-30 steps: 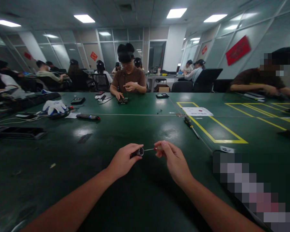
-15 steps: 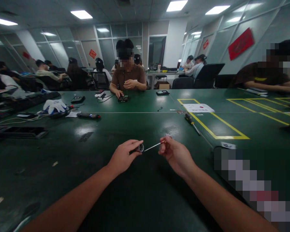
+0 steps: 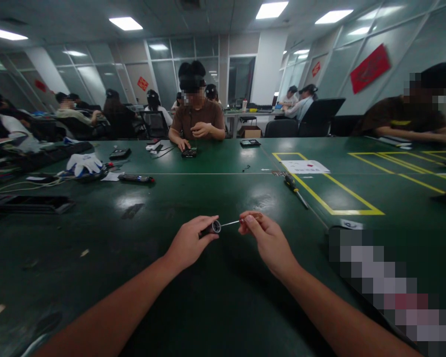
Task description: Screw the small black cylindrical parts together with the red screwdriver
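Observation:
Between the thumb and fingers of my left hand [image 3: 189,243] is a short dark cylinder [image 3: 209,228], its open round end with a pale rim facing right. My right hand [image 3: 269,238] grips a small screwdriver [image 3: 231,223] by its reddish handle, most of which the fingers cover. The thin metal shaft points left, and its tip is at the cylinder's open end. Whether the tip touches anything inside, I cannot tell. Both hands are above the green table [image 3: 223,198].
A yellow-and-black screwdriver [image 3: 296,190] lies ahead to the right, near a white paper sheet [image 3: 305,166]. White gloves [image 3: 84,164] and a dark pen-like tool [image 3: 136,179] lie at the left. Across the table a person [image 3: 196,111] handles a small dark device [image 3: 189,152].
My right hand has turned, and the screwdriver shaft is more level. Its tip has risen from the cylinder's lower edge to its opening. My left hand has barely moved.

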Action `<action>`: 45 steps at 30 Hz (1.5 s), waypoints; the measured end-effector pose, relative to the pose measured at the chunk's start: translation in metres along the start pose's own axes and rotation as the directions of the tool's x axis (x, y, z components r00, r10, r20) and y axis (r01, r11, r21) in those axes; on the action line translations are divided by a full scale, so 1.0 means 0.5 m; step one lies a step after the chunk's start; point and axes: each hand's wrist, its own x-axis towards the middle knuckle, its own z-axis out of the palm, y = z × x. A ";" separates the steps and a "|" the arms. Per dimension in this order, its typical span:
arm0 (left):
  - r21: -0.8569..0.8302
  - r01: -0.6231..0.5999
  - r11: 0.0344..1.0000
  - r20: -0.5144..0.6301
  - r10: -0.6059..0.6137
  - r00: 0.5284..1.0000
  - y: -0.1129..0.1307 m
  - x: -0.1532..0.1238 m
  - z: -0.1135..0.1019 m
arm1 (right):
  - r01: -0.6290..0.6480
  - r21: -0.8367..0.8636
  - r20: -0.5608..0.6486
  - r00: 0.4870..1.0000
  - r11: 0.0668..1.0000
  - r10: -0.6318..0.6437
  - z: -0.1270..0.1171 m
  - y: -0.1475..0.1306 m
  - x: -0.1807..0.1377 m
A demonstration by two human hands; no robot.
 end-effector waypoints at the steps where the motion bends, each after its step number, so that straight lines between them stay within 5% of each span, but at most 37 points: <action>1: -0.003 -0.001 1.000 -0.004 0.001 1.000 0.000 0.000 -0.001 | -0.003 -0.001 0.010 1.000 1.000 0.003 0.000 -0.001 0.000; 11: -0.013 -0.039 0.999 -0.017 0.039 0.999 -0.002 -0.002 0.004 | 0.100 -0.206 -0.024 0.994 0.973 -0.107 0.001 -0.022 -0.008; 22: 0.013 -0.042 0.999 -0.037 0.043 0.998 -0.008 0.002 0.006 | 0.147 -0.150 0.022 0.989 0.978 -0.146 0.003 -0.021 -0.014; 45: 0.063 -0.081 0.995 -0.080 0.086 0.993 -0.014 -0.001 0.006 | 0.202 -0.440 0.094 0.979 0.875 -0.178 0.004 -0.034 -0.029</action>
